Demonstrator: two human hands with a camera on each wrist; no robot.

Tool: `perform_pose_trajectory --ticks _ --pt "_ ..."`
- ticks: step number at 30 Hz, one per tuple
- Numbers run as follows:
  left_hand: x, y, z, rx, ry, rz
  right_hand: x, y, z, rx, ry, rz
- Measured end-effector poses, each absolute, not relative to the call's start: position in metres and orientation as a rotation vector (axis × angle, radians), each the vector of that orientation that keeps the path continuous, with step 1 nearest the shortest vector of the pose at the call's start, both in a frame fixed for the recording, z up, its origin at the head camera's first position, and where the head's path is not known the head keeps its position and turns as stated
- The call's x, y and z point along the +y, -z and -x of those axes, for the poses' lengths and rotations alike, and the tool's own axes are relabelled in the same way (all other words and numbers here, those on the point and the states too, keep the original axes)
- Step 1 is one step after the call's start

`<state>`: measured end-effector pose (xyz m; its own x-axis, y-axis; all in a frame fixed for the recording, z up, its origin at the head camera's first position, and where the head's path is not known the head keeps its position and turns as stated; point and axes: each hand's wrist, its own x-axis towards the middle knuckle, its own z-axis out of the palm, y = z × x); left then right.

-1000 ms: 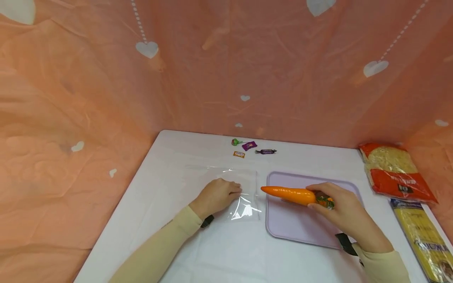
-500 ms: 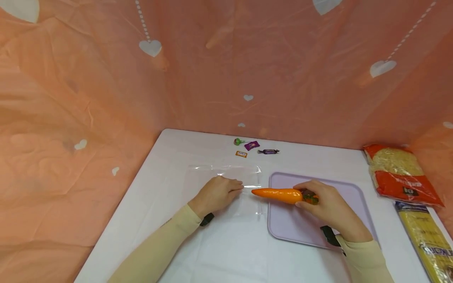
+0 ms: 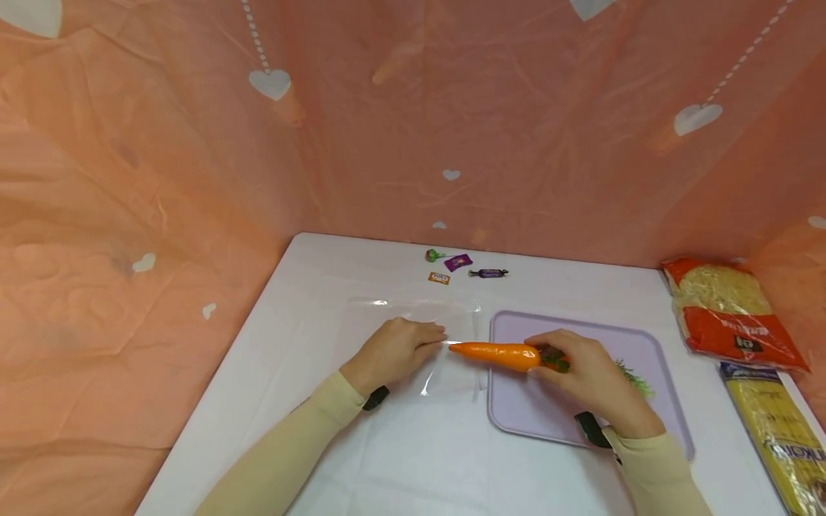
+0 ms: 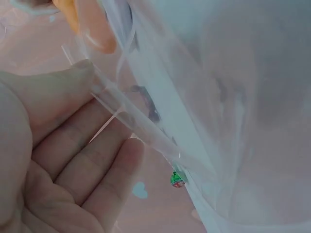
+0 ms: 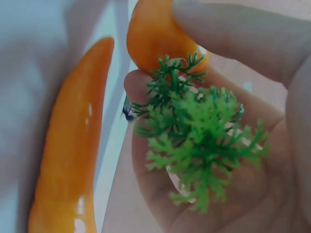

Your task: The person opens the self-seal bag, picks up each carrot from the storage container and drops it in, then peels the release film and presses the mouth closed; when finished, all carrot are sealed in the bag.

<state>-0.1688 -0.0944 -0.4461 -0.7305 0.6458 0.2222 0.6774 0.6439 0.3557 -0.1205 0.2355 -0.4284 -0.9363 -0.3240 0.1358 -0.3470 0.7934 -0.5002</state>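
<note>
- Nearest, the purple tray (image 3: 529, 405) is partly covered by the right arm; another orange, carrot-shaped piece (image 5: 73, 141) is seen beside the hand from the right wrist.
- Above the tray, the carrot (image 3: 497, 354) is held level by the right hand (image 3: 590, 376), thumb and fingers being curled round its thick end, with the green leaves (image 5: 204, 131) left loose before the palm.
- From its glossy skin, the carrot is judged a light, stiff imitation, rather slippery but not fragile; it is best gripped just ahead of the leaves, which could be bent.
- Its slim tip is held over the clear bag (image 3: 458, 376), just beside the left fingertips; whether the bag's mouth is entered cannot be told.
- The bag's edge is pinched by the left hand (image 3: 393, 352), its other fingers loosely bent; the film is judged limp and slick, best taken by that edge.
- Farther back on the bench (image 3: 413, 459), a lollipop (image 3: 433, 256) is seen.
</note>
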Motion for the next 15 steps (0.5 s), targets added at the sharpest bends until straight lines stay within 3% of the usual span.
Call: perform_pose_trajectory --ticks 15 --pt "-0.098 0.44 0.17 -2.727 0.689 1.12 0.183 0.433 0.135 -2.975 -1.053 -0.601"
